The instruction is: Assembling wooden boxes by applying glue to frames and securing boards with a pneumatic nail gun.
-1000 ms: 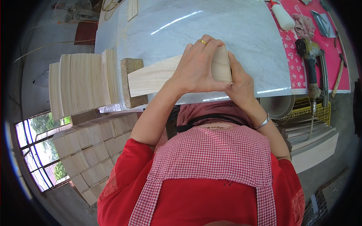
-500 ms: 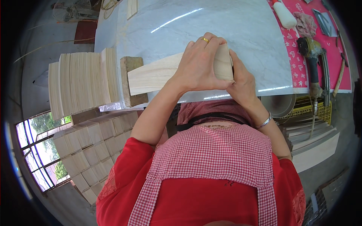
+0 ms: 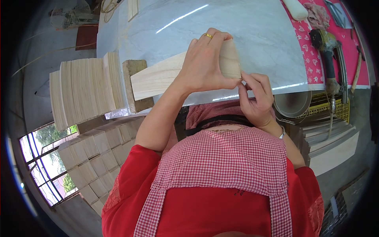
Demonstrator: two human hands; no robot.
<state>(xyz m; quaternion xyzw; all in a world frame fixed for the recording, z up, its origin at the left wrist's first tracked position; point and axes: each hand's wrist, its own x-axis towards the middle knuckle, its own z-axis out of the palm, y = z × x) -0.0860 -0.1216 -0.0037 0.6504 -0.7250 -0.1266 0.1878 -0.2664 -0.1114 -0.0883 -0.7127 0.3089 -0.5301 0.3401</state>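
A pale wooden board [image 3: 160,75] lies across the front of the worktable, its left end resting against a rough wooden block [image 3: 134,89]. My left hand [image 3: 205,65], with a gold ring, is wrapped over the board's right part, thumb along the near side and fingers over the far side. Beyond that grip shows the flat pale right end [image 3: 229,59] of the wood. At its near right corner, my right hand [image 3: 257,96] has thumb and fingertips drawn together in a pinch. What lies between those fingertips, if anything, is too small to make out.
Stacked thin wooden boards [image 3: 85,87] stand left of the block, with more piled wood [image 3: 96,158] below. On the pink cloth at right lie a nail gun [image 3: 327,51], a hammer [image 3: 357,69] and a rag [image 3: 317,16]. A round metal pan [image 3: 292,103] sits under the table edge.
My right hand has slid down from the board's right end to its near corner, its fingers now pinched there. My left hand keeps its hold on the board.
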